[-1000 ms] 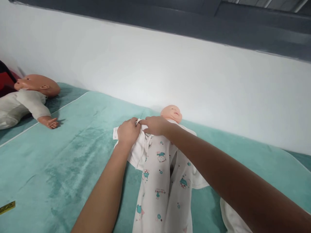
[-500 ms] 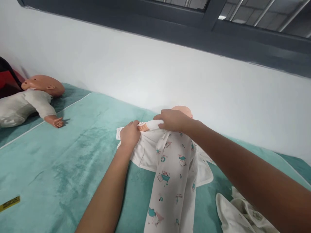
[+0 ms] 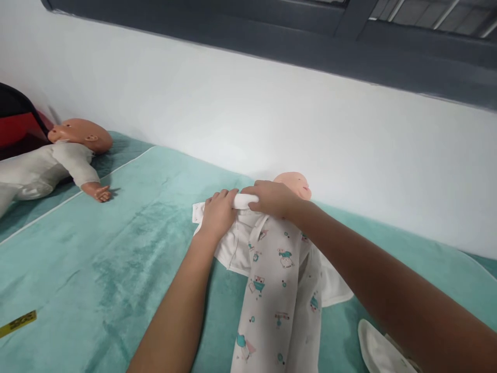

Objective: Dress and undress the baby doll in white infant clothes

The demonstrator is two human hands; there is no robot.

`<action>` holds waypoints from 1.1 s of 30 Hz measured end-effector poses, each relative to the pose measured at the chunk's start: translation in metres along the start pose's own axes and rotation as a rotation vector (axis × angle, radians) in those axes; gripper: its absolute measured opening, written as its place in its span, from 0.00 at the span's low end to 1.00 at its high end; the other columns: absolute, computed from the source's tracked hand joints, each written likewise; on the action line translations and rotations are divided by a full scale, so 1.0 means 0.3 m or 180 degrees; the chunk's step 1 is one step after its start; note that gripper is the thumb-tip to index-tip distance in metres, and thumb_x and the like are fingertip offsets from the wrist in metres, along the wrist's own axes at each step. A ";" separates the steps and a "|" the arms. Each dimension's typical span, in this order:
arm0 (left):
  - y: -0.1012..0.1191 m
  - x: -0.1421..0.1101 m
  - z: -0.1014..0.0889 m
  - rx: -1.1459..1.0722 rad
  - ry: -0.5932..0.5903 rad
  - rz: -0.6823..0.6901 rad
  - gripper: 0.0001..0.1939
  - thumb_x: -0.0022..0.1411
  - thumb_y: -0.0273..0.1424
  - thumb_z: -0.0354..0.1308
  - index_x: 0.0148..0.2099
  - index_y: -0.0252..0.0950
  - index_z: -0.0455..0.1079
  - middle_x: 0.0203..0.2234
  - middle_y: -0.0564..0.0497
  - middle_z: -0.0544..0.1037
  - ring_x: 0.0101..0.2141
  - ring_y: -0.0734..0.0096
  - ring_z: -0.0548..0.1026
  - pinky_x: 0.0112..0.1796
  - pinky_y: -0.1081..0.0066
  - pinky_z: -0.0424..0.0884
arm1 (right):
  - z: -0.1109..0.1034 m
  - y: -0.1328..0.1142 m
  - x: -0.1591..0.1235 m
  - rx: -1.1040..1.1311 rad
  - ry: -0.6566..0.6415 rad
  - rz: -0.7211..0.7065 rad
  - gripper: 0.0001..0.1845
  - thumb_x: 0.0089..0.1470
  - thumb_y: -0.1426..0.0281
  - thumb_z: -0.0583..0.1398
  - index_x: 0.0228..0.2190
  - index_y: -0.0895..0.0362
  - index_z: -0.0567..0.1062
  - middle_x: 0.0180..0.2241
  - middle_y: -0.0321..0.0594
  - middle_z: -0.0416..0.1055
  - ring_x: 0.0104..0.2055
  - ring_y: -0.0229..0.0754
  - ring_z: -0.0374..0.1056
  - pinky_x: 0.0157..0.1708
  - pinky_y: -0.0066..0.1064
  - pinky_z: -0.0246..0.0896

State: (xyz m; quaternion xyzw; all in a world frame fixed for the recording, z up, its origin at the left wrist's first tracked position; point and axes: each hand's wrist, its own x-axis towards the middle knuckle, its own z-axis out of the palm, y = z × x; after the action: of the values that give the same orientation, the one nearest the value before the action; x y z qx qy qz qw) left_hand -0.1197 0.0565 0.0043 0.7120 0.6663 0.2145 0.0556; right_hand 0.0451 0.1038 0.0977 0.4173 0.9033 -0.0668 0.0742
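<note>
A baby doll [image 3: 294, 184] lies on its back with its head towards the wall. Its legs are in white trousers [image 3: 272, 290] printed with small teal and pink animals. A white baby top [image 3: 240, 254] is spread open beneath it. My left hand [image 3: 219, 213] is closed over the end of the doll's arm and the white cloth there, hiding the doll's hand. My right hand [image 3: 272, 198] grips the same arm farther up, around its white sleeve [image 3: 244, 201]. A short stretch of sleeve shows between my hands.
All of this rests on a teal plush cover [image 3: 128, 269]. A second doll [image 3: 77, 155] in off-white lies at the far left beside a red and black object [image 3: 17, 124]. More white clothing [image 3: 378, 344] lies at lower right. A yellow label [image 3: 17, 324] is at lower left.
My left hand has slid towards my right hand along the doll's arm. The doll's fingers, visible before, are now covered. The view has shifted slightly left.
</note>
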 end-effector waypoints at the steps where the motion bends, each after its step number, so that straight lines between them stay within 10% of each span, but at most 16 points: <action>1: 0.000 0.000 -0.002 0.0009 0.0011 -0.0020 0.21 0.63 0.27 0.48 0.57 0.45 0.65 0.47 0.47 0.75 0.49 0.56 0.71 0.47 0.59 0.65 | 0.013 -0.005 0.010 0.0055 0.0009 -0.0005 0.18 0.57 0.64 0.55 0.49 0.44 0.73 0.40 0.39 0.71 0.39 0.43 0.67 0.33 0.31 0.54; 11: -0.017 0.002 -0.016 0.0161 0.0037 -0.0667 0.19 0.59 0.23 0.48 0.46 0.45 0.73 0.44 0.48 0.76 0.49 0.57 0.72 0.52 0.56 0.62 | 0.095 0.003 0.017 0.0501 0.0211 0.0093 0.18 0.56 0.66 0.56 0.48 0.49 0.72 0.50 0.40 0.72 0.50 0.48 0.67 0.45 0.36 0.61; 22: 0.002 -0.001 -0.006 0.0239 -0.0097 -0.0801 0.19 0.55 0.22 0.49 0.47 0.41 0.72 0.44 0.45 0.77 0.50 0.54 0.72 0.52 0.52 0.62 | 0.383 0.191 -0.365 0.1505 0.2406 0.1519 0.23 0.63 0.61 0.48 0.52 0.53 0.72 0.54 0.45 0.71 0.57 0.50 0.64 0.57 0.45 0.57; 33: 0.003 -0.044 0.030 0.0426 -0.0017 -0.0733 0.21 0.60 0.26 0.46 0.55 0.40 0.66 0.51 0.43 0.73 0.55 0.52 0.68 0.58 0.51 0.58 | 0.415 0.292 -0.436 0.0856 0.2366 0.2349 0.25 0.51 0.73 0.49 0.49 0.55 0.74 0.47 0.45 0.75 0.50 0.51 0.68 0.54 0.44 0.56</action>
State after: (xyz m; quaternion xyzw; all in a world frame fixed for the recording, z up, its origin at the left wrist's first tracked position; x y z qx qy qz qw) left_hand -0.1159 0.0453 -0.0065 0.6335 0.7563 0.1599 0.0339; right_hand 0.2055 0.0400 -0.0048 0.7082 0.6455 0.0009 -0.2860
